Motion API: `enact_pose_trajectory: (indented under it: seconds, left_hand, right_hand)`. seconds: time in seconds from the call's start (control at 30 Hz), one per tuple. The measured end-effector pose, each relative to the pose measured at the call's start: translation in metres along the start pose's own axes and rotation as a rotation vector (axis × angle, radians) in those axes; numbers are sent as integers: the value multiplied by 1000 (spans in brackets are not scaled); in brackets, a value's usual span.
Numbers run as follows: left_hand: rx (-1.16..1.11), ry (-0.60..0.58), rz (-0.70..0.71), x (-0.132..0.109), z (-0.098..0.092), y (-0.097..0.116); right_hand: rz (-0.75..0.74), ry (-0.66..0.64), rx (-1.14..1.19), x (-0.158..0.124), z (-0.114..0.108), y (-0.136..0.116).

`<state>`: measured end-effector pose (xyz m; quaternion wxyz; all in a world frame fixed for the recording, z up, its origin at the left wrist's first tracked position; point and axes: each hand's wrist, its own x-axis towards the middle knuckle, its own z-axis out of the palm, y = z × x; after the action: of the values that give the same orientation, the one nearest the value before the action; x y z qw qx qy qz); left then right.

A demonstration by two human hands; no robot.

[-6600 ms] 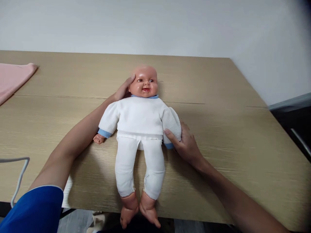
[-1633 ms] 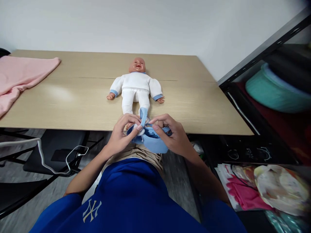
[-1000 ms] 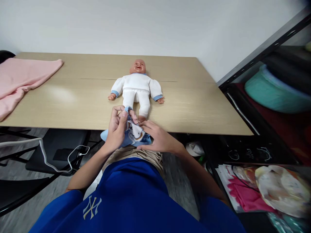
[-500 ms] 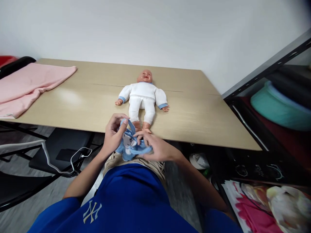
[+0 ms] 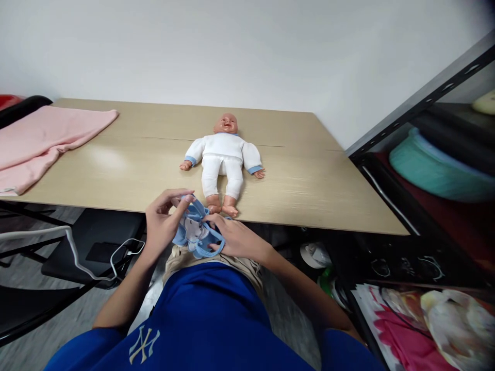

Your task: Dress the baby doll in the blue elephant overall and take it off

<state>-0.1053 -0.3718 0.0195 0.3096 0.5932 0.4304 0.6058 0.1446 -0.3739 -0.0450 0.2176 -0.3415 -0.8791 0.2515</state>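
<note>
A small light blue cloth piece point(image 5: 195, 231) with a white cartoon face and a blue edging band is held over my lap, just off the table's front edge. My left hand point(image 5: 164, 216) pinches its upper left edge between thumb and fingers. On the other side, my right hand point(image 5: 234, 236) grips the band, its fingers partly hidden in the folds. Beyond my hands a baby doll point(image 5: 223, 147) lies face up on the table point(image 5: 309, 190). It wears a white top with blue cuffs and white trousers; its bare feet point toward me.
A pink cloth point(image 5: 46, 136) lies on the table's left end. Black chairs point(image 5: 93, 247) with a white cable point(image 5: 69, 237) stand at lower left. To the right, a black shelf rack holds a teal basin point(image 5: 436, 165), with bagged items point(image 5: 452, 324) lower down.
Both hands have shifted left and slightly down with the blue cloth. The cloth has turned, and its band now shows as a loop by my right hand. The doll stays in place.
</note>
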Motion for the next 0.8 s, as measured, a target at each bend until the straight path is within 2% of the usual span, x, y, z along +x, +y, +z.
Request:
enact_pose_trajectory:
  seconds: [0.07,0.17,0.23,0.33,0.4,0.47,0.57,0.7,0.8]
  left_hand:
    - [25,-32,28,-5,3,5]
    - [45,-45,83,-10,4,11]
    - [41,-36,83,-9,-2,11]
    - [49,-53,90,-4,-19,6]
    - [132,-115,147,0,-34,1]
    - [283,-213,187,3,-48,-3]
    - [408,-417,152,4,-57,-6]
    - [141,-776,36,1,-48,-9]
    - [-41,-876,-125,2,-35,-13]
  right_hand:
    - [29,-13,-60,3,12,1]
    - [-24,74,-131,5,20,3]
    - [-109,153,-105,5,16,1]
    - [-229,223,96,2,0,-5]
    - [-216,214,264,-1,-12,-11]
    - [-132,219,382,-3,-20,-16]
    - [-8,249,509,-3,-28,-21]
    - [68,246,683,-2,-33,-22]
    - [130,219,738,-5,-36,-21]
